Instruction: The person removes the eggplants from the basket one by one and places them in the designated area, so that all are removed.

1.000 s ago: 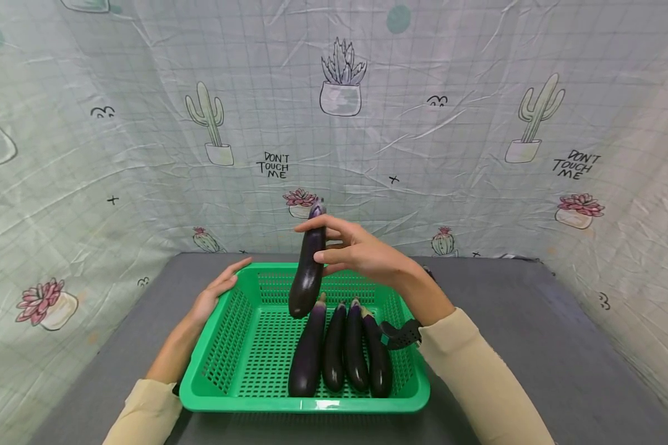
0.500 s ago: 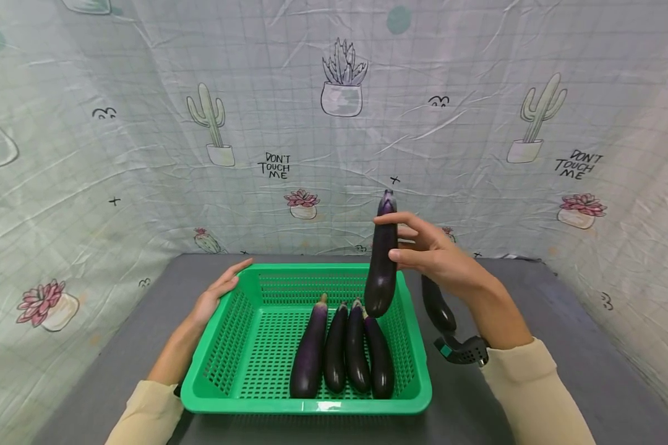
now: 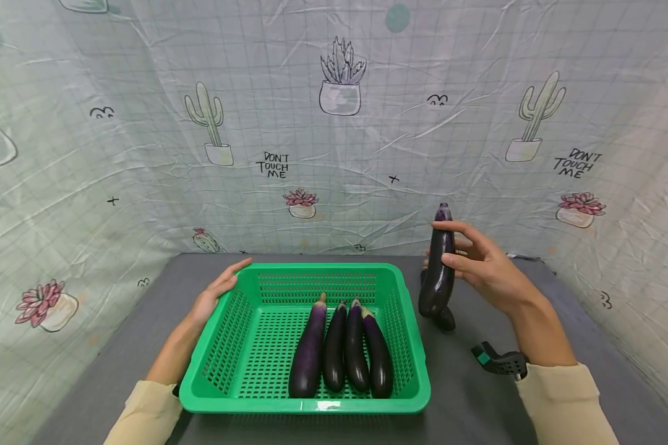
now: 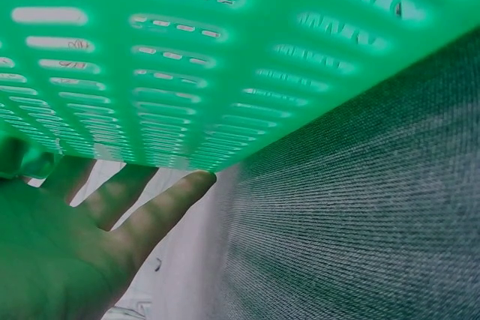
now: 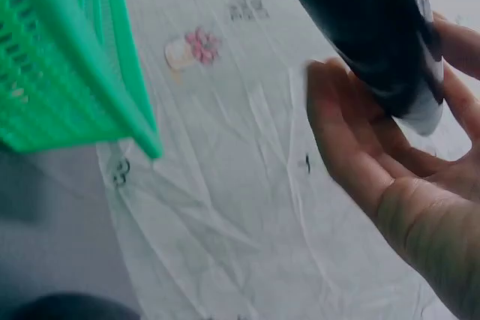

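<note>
Head view first: what lies around?
— Green basket (image 3: 306, 405) on the grey table (image 3: 133, 346); four eggplants (image 3: 335, 355) side by side in it, mostly right of middle, stems toward the far wall. Patterned cloth (image 3: 334, 161) behind.
— Anything in the way?
— Another eggplant (image 3: 446, 320) on the table, right of the basket, mostly hidden behind the held eggplant (image 3: 437, 278). Touching or not: cannot tell.
— Which way does the held one point?
— Stem end up, blunt end down. Long axis near upright, top leaning slightly right.
— And relative to the hand?
— Gripped by the right hand (image 3: 484, 266), thumb on the near side, index finger across the front below the stem. Lower body extends below the grip, outside the basket. Blurred in the right wrist view.
— Left hand (image 3: 214, 293)?
— At the basket's left side, fingers extended and spread along it.
</note>
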The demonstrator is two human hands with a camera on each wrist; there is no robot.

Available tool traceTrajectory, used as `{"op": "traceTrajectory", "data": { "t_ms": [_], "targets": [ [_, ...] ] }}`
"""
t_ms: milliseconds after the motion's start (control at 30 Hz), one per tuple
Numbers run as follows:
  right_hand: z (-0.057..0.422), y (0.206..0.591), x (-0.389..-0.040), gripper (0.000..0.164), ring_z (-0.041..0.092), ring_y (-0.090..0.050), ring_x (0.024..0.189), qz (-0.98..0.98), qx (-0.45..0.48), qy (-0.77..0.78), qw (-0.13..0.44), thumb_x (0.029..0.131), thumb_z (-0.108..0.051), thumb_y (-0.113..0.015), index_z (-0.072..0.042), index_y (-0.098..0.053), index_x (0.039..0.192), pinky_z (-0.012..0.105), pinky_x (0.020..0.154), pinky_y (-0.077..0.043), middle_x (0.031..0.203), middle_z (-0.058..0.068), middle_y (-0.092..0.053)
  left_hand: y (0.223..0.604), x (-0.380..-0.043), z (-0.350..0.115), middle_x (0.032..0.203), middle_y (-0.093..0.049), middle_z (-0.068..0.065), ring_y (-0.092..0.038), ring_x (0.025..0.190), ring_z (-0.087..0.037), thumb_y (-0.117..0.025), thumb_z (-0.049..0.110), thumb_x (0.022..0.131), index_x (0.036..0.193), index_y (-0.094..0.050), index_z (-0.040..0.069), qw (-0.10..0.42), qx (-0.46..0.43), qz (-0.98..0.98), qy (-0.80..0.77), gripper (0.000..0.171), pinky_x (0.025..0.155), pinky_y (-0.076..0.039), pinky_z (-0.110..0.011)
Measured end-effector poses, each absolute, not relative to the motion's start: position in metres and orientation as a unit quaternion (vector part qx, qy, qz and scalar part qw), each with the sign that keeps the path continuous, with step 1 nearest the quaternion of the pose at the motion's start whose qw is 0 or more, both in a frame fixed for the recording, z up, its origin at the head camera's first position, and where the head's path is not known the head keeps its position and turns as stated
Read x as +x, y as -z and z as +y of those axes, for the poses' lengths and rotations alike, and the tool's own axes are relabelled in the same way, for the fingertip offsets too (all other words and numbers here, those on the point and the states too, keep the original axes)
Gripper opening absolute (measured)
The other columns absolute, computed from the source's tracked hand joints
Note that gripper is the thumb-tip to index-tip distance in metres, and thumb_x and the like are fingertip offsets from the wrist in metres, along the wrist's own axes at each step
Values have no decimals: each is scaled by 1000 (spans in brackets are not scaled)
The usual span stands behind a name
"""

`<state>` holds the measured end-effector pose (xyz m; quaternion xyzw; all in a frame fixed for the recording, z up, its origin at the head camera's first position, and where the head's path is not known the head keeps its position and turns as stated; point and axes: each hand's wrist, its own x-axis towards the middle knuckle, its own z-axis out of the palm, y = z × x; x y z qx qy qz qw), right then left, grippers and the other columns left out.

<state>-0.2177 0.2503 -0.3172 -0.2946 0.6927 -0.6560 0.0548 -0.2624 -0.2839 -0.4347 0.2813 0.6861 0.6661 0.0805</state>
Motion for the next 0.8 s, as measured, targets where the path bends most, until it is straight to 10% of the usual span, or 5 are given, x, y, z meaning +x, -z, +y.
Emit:
{"op": "traceTrajectory", "data": {
  "t_ms": [433, 667, 800],
  "targets": [
    [288, 340, -226, 58, 11, -70, 116, 790, -207, 577, -3, 107, -12, -58, -22, -40, 161, 28, 88, -59, 148, 0, -52, 436, -264, -284, 156, -35, 9, -59, 128, -6, -20, 16, 115, 165, -12, -1, 64, 286, 704, -647, 53, 101, -52, -21],
    [305, 347, -230, 60, 58, -12, 154, 850, -139, 508, -18, 104, -28, -65, -25, -42, 160, 80, 112, -25, 174, 17, -5, 435, -265, -284, 161, -29, 3, -56, 130, -2, -21, 18, 115, 165, -14, -1, 50, 278, 726, -627, 54, 102, -48, -17],
    [314, 355, -237, 62, 62, -16, 151, 864, -135, 484, -20, 103, -27, -67, -17, -42, 160, 82, 112, -21, 173, 21, -12, 434, -265, -283, 167, -18, -13, -53, 131, 1, -21, 18, 115, 164, -14, -2, 42, 277, 733, -620, 54, 103, -46, -15]
  ]
}}
